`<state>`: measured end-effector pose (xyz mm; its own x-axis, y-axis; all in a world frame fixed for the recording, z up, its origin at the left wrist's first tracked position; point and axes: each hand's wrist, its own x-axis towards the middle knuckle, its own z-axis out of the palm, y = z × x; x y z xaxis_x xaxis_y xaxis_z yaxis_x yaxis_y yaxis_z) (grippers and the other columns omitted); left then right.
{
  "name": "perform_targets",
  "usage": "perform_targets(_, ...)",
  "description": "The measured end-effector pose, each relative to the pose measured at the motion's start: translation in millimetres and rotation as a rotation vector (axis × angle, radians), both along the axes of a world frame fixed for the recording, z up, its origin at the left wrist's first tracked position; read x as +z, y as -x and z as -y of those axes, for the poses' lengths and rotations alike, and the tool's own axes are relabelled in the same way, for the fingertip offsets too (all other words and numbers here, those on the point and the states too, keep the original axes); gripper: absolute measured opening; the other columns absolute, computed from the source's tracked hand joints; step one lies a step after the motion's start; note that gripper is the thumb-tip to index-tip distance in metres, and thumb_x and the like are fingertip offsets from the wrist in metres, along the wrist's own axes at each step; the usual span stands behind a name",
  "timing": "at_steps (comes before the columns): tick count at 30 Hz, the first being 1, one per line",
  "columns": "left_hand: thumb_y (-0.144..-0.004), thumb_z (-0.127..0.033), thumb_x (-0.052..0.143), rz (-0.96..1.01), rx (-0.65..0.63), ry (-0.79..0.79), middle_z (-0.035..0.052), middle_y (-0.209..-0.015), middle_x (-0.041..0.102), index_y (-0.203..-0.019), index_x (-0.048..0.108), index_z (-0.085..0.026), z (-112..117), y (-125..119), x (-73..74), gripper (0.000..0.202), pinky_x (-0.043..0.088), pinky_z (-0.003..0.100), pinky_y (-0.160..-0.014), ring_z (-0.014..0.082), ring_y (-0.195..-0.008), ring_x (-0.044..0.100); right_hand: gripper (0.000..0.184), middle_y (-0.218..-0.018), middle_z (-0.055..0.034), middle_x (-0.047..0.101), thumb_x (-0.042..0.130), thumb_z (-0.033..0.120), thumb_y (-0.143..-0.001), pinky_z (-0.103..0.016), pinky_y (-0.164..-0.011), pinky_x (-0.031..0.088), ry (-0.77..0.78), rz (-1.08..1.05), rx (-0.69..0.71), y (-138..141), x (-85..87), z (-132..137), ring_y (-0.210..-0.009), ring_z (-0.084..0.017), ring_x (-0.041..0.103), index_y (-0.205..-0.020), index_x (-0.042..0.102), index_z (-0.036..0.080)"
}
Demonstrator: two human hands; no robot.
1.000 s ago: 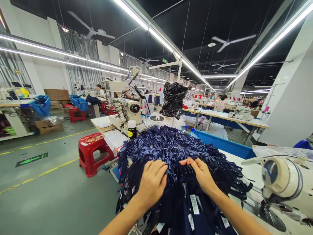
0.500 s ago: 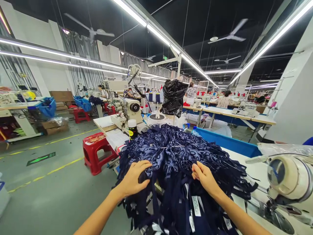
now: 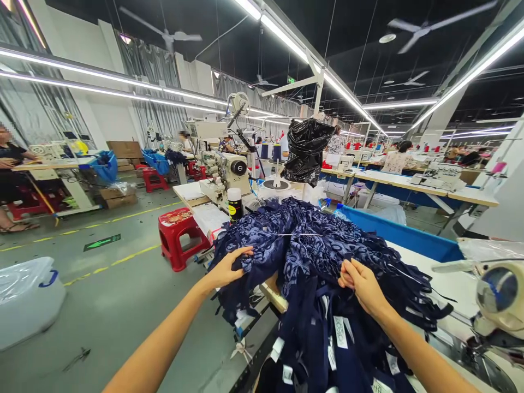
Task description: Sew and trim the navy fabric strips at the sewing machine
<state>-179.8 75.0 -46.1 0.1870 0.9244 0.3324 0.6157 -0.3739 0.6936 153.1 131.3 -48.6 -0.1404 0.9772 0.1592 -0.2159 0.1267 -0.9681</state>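
Note:
A large heap of navy lace garment pieces (image 3: 311,251), with long dark straps or bands, lies on the machine table in front of me. My left hand (image 3: 227,268) is at the heap's left side, its thumb and fingers closed on the lace edge. On the right, my right hand (image 3: 362,281) has its fingers curled in a pinch on a dark band at the front of the heap. White labels (image 3: 340,332) hang among the lower bands. A thin white strip (image 3: 301,234) lies across the top. Between the two halves a gap bares the wooden table edge (image 3: 273,293).
A sewing machine (image 3: 231,174) and a black-labelled spray can (image 3: 234,204) stand behind the heap. Another machine head (image 3: 501,295) is at right, near a blue fabric trough (image 3: 403,232). A red stool (image 3: 180,232) and white plastic bin (image 3: 28,300) are at left. Other people sit farther off.
The left part of the heap has shifted left with my left hand, opening a gap over the table edge. My right hand still pinches the band. The view has turned left.

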Motion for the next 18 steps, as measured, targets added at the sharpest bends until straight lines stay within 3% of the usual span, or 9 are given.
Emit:
perform_targets(4, -0.064, -0.012, 0.046, 0.109, -0.043, 0.031, 0.0090, -0.116, 0.057, -0.118, 0.046, -0.015, 5, -5, 0.5, 0.055, 0.035, 0.038, -0.098, 0.0186, -0.109, 0.051, 0.042, -0.039, 0.0112, 0.029, 0.069, 0.053, -0.056, -0.023, -0.043, 0.035, 0.082, -0.063, 0.006, 8, 5.8, 16, -0.035, -0.003, 0.025, -0.054, 0.047, 0.017)
perform_targets(12, -0.064, -0.007, 0.049, 0.207, -0.036, 0.033, 0.0080, -0.113, 0.060, -0.119, 0.047, -0.017, 11, -10, -6.2, 0.055, 0.038, 0.038, -0.096, 0.0182, -0.105, 0.054, 0.035, -0.042, 0.0093, 0.032, 0.073, 0.044, -0.057, -0.023, -0.049, 0.040, 0.300, -0.228, 0.153, 34, 28.6, 85, -0.038, -0.004, 0.028, -0.056, 0.050, 0.017)
perform_targets(18, -0.064, -0.012, 0.056, 0.107, -0.026, -0.046, 0.0066, -0.117, 0.056, -0.111, 0.054, -0.019, 17, -16, -9.4, 0.048, 0.034, 0.038, -0.099, 0.0198, -0.110, 0.049, 0.030, -0.042, 0.0087, 0.036, 0.078, 0.035, -0.051, -0.022, -0.054, 0.046, 0.387, -0.340, 0.146, 34, 13.3, 82, -0.039, -0.004, 0.032, -0.054, 0.053, 0.018)
